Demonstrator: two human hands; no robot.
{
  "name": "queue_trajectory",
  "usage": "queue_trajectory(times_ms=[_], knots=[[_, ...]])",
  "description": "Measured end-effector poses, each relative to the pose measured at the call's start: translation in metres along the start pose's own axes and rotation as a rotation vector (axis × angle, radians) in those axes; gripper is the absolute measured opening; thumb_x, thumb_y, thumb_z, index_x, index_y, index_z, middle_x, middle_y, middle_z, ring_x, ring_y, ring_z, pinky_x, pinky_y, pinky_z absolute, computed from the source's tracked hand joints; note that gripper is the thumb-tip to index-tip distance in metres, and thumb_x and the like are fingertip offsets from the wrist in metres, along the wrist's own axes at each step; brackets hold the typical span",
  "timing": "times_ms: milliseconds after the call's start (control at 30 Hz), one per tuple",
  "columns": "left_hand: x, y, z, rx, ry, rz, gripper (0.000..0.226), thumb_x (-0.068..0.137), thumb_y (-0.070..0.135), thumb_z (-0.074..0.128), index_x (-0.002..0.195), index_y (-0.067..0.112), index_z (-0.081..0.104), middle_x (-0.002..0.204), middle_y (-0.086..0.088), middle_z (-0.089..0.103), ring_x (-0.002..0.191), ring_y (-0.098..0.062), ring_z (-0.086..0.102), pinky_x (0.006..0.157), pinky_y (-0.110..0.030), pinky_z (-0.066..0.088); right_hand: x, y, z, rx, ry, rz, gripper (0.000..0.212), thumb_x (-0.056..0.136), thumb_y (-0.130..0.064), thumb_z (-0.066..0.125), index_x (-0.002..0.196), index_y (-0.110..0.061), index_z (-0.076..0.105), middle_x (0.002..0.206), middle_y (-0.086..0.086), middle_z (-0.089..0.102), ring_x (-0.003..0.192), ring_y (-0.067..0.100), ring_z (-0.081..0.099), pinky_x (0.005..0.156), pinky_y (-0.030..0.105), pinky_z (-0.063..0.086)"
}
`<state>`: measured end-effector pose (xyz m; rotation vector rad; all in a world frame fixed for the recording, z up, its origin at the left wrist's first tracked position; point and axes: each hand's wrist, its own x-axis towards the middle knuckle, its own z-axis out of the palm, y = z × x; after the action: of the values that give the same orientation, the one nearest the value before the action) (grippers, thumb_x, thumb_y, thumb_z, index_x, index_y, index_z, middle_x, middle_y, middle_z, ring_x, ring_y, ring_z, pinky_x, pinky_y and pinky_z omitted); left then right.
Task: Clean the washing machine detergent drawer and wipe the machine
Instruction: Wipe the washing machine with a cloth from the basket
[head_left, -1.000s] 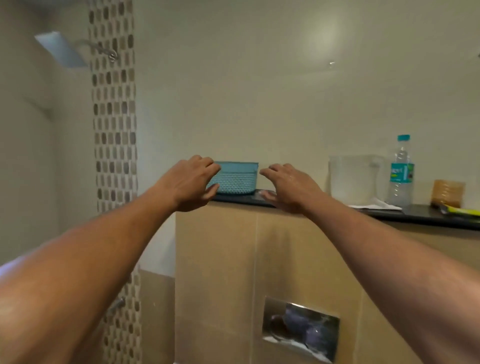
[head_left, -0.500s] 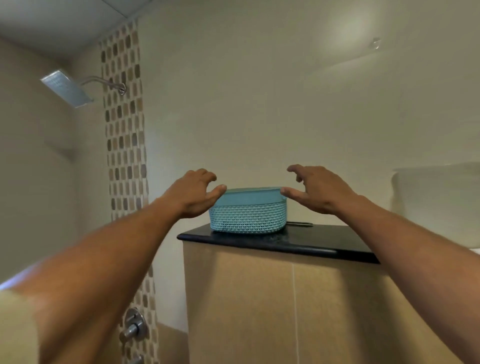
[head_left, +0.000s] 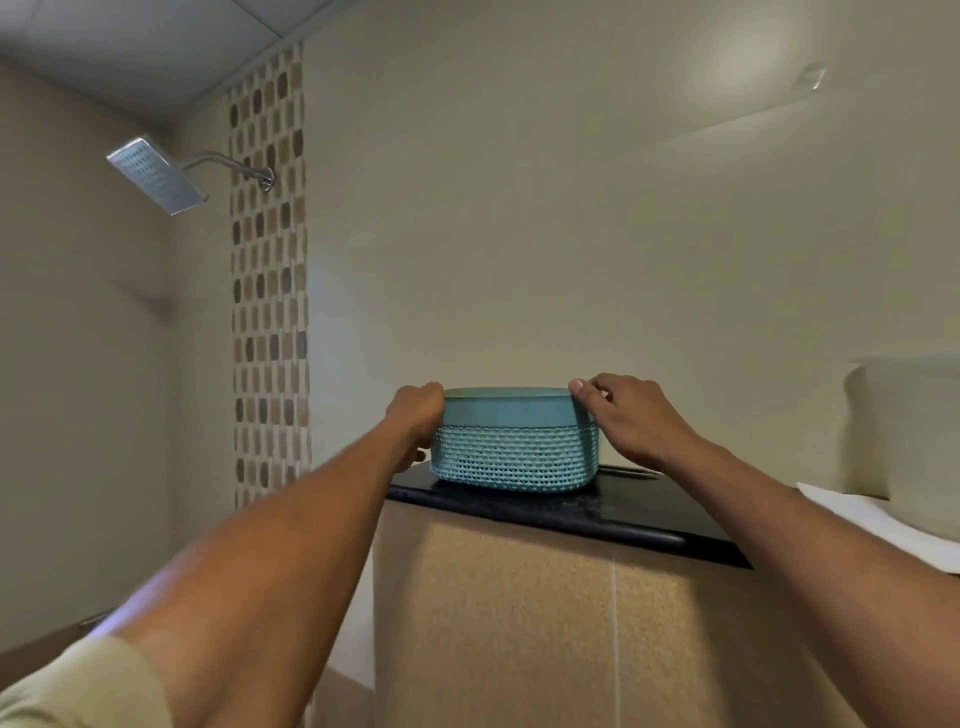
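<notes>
Your left hand (head_left: 415, 423) grips the left end of the basket (head_left: 511, 452), fingers curled over its rim and hidden behind it; your right hand (head_left: 631, 421) grips the right end, thumb on the solid band, the other fingers out of sight over the top; you cannot see what the basket holds, since the view comes from below its rim. A thin dark thing (head_left: 631, 472) lies just behind the basket on the right, too slim to make out. At the right edge a pale tub (head_left: 904, 431) is cut off by the frame and blurred; it stands on a white sheet (head_left: 872, 525), also cut off. A pale sleeve (head_left: 67, 686) shows at the lower left corner.

The teal basket sits on the left end of a black shelf (head_left: 597, 512), mesh below, plain band above; the shelf caps a tan tiled block (head_left: 519, 623). Behind rises a plain cream wall; a mosaic strip (head_left: 267, 291) runs up it on the left; a square shower head (head_left: 156, 174) juts out from that strip, up near the ceiling.
</notes>
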<state>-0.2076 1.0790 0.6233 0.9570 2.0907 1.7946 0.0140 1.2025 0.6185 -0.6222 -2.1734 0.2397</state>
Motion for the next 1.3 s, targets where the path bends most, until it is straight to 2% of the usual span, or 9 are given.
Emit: queue_trajectory(times_ms=[167,400,567,733,933,1033,1100,1200,1300], knots=[[-0.047,0.009,-0.044,-0.015,-0.044,0.01,0.027,0.095,0.024,0.037,0.105,0.008,0.056,0.098,-0.013,0.059,0.086,-0.03,0.058,0.075,-0.038,0.045,-0.01,-0.039,-0.006,0.061,0.056,-0.057,0.048,0.104,-0.045,0.038,0.071,-0.014,0.056,0.07,0.003,0.058,0.071,0.026,0.052,0.06,0.033,0.034],[-0.143,0.001,-0.184,0.044,0.01,-0.073,0.011,0.094,0.017,0.043,0.093,0.012,0.052,0.096,-0.012,0.054,0.085,-0.031,0.054,0.082,-0.041,0.048,-0.046,-0.151,0.012,0.207,-0.04,-0.203,0.044,0.103,-0.041,0.044,0.093,-0.01,0.073,0.079,0.006,0.068,0.079,0.028,0.063,0.068,0.035,0.043],[-0.246,-0.029,-0.307,0.103,0.131,-0.141,0.007,0.092,0.013,0.052,0.087,0.012,0.057,0.086,-0.01,0.052,0.071,-0.026,0.05,0.068,-0.033,0.045,-0.103,-0.26,0.051,0.348,-0.154,-0.21,0.036,0.098,-0.029,0.052,0.079,-0.003,0.07,0.074,0.014,0.068,0.079,0.038,0.063,0.072,0.043,0.05],[-0.37,-0.072,-0.435,0.147,0.321,-0.23,0.016,0.081,0.012,0.062,0.095,0.011,0.055,0.089,-0.011,0.053,0.067,-0.024,0.05,0.072,-0.039,0.048,-0.199,-0.388,0.105,0.45,-0.364,-0.218,0.027,0.09,-0.016,0.055,0.068,-0.012,0.07,0.074,0.023,0.07,0.058,0.025,0.053,0.058,0.032,0.041],[-0.521,-0.128,-0.563,0.168,0.524,-0.384,0.015,0.082,0.005,0.061,0.097,0.004,0.059,0.091,-0.014,0.058,0.076,-0.03,0.058,0.071,-0.039,0.049,-0.318,-0.527,0.17,0.538,-0.613,-0.33,0.023,0.09,-0.016,0.055,0.081,-0.005,0.073,0.071,0.015,0.07,0.061,0.02,0.055,0.054,0.028,0.048],[-0.583,-0.163,-0.61,0.185,0.61,-0.491,0.033,0.083,0.005,0.06,0.115,0.0,0.055,0.098,-0.017,0.06,0.072,-0.029,0.063,0.055,-0.027,0.051,-0.372,-0.583,0.202,0.528,-0.715,-0.396,0.027,0.087,-0.022,0.055,0.085,-0.005,0.076,0.074,0.015,0.072,0.068,0.026,0.064,0.07,0.038,0.054],[-0.617,-0.183,-0.63,0.195,0.666,-0.555,0.026,0.086,0.002,0.058,0.112,-0.001,0.055,0.099,-0.017,0.06,0.067,-0.026,0.061,0.043,-0.022,0.046,-0.405,-0.611,0.221,0.519,-0.772,-0.426,0.025,0.088,-0.018,0.055,0.083,-0.005,0.076,0.074,0.014,0.072,0.075,0.03,0.067,0.069,0.037,0.053],[-0.661,-0.22,-0.66,0.168,0.758,-0.645,0.027,0.085,0.0,0.059,0.111,-0.005,0.059,0.105,-0.018,0.065,0.078,-0.028,0.065,0.057,-0.032,0.058,-0.455,-0.647,0.253,0.518,-0.87,-0.462,0.024,0.088,-0.014,0.055,0.087,-0.006,0.078,0.08,0.009,0.072,0.074,0.022,0.064,0.06,0.027,0.046],[-0.695,-0.263,-0.677,0.134,0.836,-0.737,0.036,0.083,0.0,0.06,0.119,-0.002,0.057,0.116,-0.02,0.065,0.097,-0.03,0.069,0.077,-0.04,0.062,-0.499,-0.67,0.289,0.546,-0.947,-0.474,0.024,0.088,-0.012,0.055,0.093,-0.006,0.078,0.086,0.008,0.074,0.08,0.022,0.067,0.067,0.029,0.051]])
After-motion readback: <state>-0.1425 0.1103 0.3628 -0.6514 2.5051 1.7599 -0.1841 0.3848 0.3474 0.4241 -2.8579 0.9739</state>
